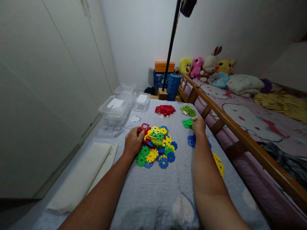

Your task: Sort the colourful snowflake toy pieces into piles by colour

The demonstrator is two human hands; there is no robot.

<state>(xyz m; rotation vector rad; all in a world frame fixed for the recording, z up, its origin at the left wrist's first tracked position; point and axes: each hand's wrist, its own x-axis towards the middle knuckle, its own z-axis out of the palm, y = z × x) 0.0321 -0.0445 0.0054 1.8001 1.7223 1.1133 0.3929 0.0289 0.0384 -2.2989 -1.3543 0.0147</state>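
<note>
My left hand is at the left edge of a mixed pile of flower-shaped plastic building discs in yellow, green, blue and red. Its fingers and thumb are closed at a red square-holed piece on the pile. Further right, my right hand is closed at the edge of a small heap of green discs; its fingertips are hidden. Blue discs and yellow discs lie partly behind my right forearm. A red heap and a light green heap sit at the far end.
Clear plastic boxes stand at the table's back left. A folded white cloth lies on the left side of the cloth-covered table. A wooden bed rail runs along the right. Behind the table stand a black pole and a blue roller.
</note>
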